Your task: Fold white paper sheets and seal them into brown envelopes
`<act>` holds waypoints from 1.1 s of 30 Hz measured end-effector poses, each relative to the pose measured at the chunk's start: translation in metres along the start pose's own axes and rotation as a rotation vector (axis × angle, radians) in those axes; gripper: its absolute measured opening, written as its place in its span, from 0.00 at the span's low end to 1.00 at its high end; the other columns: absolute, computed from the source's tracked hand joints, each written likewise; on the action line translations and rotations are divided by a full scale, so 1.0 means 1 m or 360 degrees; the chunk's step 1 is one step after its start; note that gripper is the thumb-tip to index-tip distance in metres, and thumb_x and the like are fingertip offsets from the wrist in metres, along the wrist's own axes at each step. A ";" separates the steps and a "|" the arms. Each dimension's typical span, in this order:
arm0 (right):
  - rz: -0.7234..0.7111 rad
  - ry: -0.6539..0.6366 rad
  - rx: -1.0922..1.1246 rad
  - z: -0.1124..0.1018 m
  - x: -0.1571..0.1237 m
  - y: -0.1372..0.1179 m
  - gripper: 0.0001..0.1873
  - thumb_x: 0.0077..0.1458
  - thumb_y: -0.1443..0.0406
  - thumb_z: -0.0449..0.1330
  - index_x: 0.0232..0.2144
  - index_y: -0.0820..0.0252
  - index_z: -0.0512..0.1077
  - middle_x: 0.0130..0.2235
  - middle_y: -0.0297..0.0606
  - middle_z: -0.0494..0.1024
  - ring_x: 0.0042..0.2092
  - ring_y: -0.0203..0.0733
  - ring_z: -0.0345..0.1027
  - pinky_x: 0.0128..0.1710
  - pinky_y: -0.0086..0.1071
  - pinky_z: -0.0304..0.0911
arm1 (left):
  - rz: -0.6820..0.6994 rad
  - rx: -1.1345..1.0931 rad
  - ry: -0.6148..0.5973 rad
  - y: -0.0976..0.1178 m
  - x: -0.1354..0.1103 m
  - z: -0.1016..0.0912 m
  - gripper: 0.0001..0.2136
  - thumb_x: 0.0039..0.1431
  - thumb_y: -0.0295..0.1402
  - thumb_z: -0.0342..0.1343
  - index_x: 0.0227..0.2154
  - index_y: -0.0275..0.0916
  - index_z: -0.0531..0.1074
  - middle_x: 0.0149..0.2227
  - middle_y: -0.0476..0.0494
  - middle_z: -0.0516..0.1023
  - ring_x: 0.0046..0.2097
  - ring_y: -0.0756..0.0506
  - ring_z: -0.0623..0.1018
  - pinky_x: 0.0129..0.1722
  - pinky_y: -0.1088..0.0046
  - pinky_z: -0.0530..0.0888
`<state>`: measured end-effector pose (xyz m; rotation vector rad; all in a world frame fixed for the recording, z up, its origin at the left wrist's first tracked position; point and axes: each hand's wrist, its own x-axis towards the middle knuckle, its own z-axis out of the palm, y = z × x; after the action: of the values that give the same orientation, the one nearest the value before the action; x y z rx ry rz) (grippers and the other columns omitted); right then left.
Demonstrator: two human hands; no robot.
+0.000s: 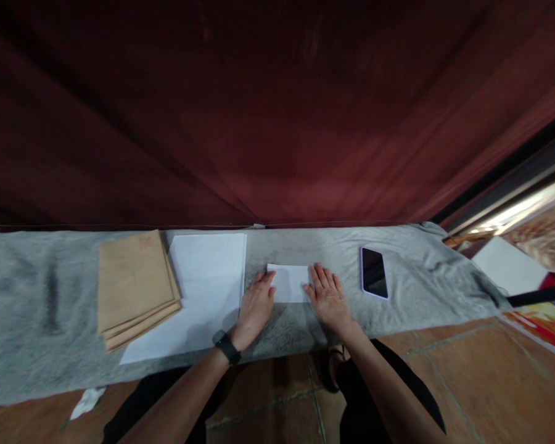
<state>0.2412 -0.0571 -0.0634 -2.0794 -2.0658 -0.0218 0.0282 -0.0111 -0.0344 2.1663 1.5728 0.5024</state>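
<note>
A folded white sheet of paper (290, 283) lies flat on the grey cloth between my hands. At its left edge rests my left hand (255, 306), a dark watch on the wrist, its fingers lying along the paper. My right hand (328, 299) lies over the right end with fingers stretched out and slightly spread. Neither hand grips anything. Close by on the left is a stack of larger white sheets (208, 290), partly covered by several brown envelopes (134, 283).
A phone with a pale purple case (374, 273) lies right of my right hand. Grey cloth (425, 277) covers the narrow surface, with a dark red curtain (277, 123) behind it. Crumpled tissue (87, 401) is on the tiled floor. A white box (509, 265) stands at far right.
</note>
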 end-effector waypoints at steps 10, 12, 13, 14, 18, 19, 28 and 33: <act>0.0065 -0.0020 -0.0039 -0.004 0.007 0.022 0.30 0.67 0.54 0.51 0.65 0.62 0.61 0.68 0.52 0.59 0.68 0.59 0.53 0.64 0.53 0.50 | 0.0035 0.0103 0.0022 0.001 -0.004 -0.007 0.21 0.62 0.22 0.48 0.58 0.36 0.68 0.51 0.36 0.73 0.50 0.40 0.77 0.52 0.63 0.74; 0.0053 -0.0016 -0.0026 -0.003 0.009 0.023 0.29 0.67 0.55 0.51 0.65 0.63 0.62 0.68 0.53 0.60 0.68 0.59 0.53 0.64 0.53 0.51 | 0.0092 0.0198 0.0046 0.001 -0.006 -0.007 0.21 0.62 0.22 0.48 0.57 0.36 0.68 0.51 0.36 0.73 0.51 0.40 0.76 0.53 0.62 0.74; 0.0047 -0.0010 -0.0013 -0.002 0.009 0.023 0.28 0.67 0.55 0.51 0.64 0.63 0.62 0.67 0.53 0.60 0.67 0.59 0.53 0.63 0.53 0.52 | 0.0135 0.0256 0.0068 0.001 -0.006 -0.007 0.21 0.62 0.22 0.47 0.57 0.36 0.68 0.53 0.35 0.73 0.53 0.39 0.75 0.54 0.61 0.73; 0.0042 -0.0002 0.0005 0.000 0.010 0.023 0.28 0.67 0.56 0.51 0.64 0.63 0.62 0.67 0.52 0.61 0.67 0.58 0.53 0.63 0.52 0.52 | 0.0191 0.0312 0.0087 0.002 -0.007 -0.005 0.22 0.62 0.21 0.46 0.58 0.37 0.68 0.55 0.35 0.71 0.55 0.38 0.74 0.56 0.59 0.71; 0.0032 0.0047 0.0088 0.005 0.011 0.024 0.27 0.66 0.58 0.51 0.63 0.62 0.63 0.67 0.51 0.62 0.67 0.56 0.53 0.63 0.51 0.54 | 0.0524 0.0424 0.0013 0.010 -0.013 0.005 0.25 0.62 0.18 0.44 0.60 0.40 0.66 0.66 0.37 0.62 0.65 0.39 0.65 0.63 0.58 0.64; 0.0030 0.0054 0.0103 0.006 0.011 0.024 0.27 0.66 0.58 0.51 0.63 0.62 0.63 0.67 0.52 0.62 0.67 0.56 0.54 0.63 0.51 0.54 | 0.0612 0.0422 -0.0025 0.012 -0.015 0.008 0.23 0.63 0.21 0.46 0.60 0.40 0.66 0.68 0.38 0.60 0.66 0.40 0.63 0.64 0.59 0.62; -0.0046 0.0098 0.0265 0.009 0.014 0.016 0.28 0.66 0.60 0.48 0.65 0.62 0.60 0.68 0.50 0.59 0.69 0.54 0.51 0.63 0.53 0.53 | 0.0957 0.0468 -0.0132 0.012 -0.026 0.019 0.25 0.71 0.45 0.42 0.67 0.43 0.56 0.71 0.41 0.55 0.71 0.41 0.55 0.69 0.55 0.50; -0.0223 0.0039 0.0325 0.011 0.014 0.001 0.26 0.68 0.62 0.44 0.64 0.61 0.62 0.68 0.48 0.60 0.68 0.52 0.52 0.64 0.51 0.53 | 0.0980 0.0527 -0.0114 0.009 -0.027 0.019 0.27 0.71 0.47 0.40 0.67 0.39 0.57 0.71 0.39 0.54 0.71 0.41 0.54 0.69 0.56 0.48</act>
<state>0.2411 -0.0411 -0.0721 -1.8053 -2.0982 0.1359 0.0373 -0.0415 -0.0472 2.8934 0.9770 0.3478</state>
